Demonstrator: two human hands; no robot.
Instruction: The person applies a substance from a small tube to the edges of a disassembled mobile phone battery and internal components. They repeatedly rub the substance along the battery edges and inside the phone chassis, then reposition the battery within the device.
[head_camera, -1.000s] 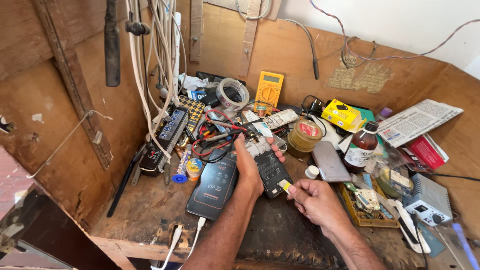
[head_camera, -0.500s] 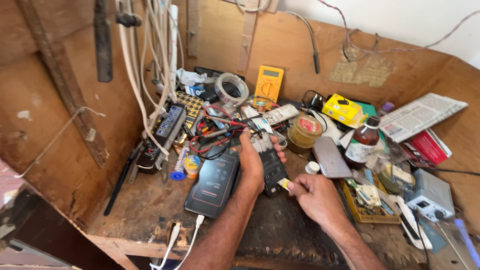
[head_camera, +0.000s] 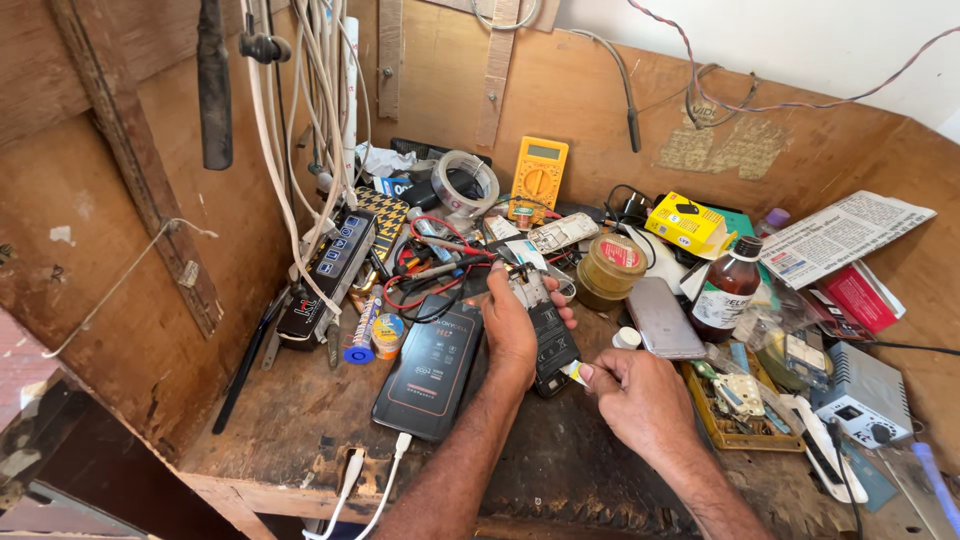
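My left hand (head_camera: 512, 335) presses the opened black phone w/ bare circuit board (head_camera: 548, 340) flat on the wooden counter (head_camera: 290, 420) so it won't slide; right hand (head_camera: 640, 400), beside the phone, pinches a small yellowish strip (head_camera: 574, 373) at its edge.

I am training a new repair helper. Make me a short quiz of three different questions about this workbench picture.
1. True or false: the left hand presses on the opened phone.
2. What lies directly left of the left hand? A) brown glass bottle B) black phone lying face down C) yellow multimeter
3. Fill in: the right hand pinches a small ____ tab at the opened phone's lower edge.

Key: 1 true; 2 B; 3 yellow.
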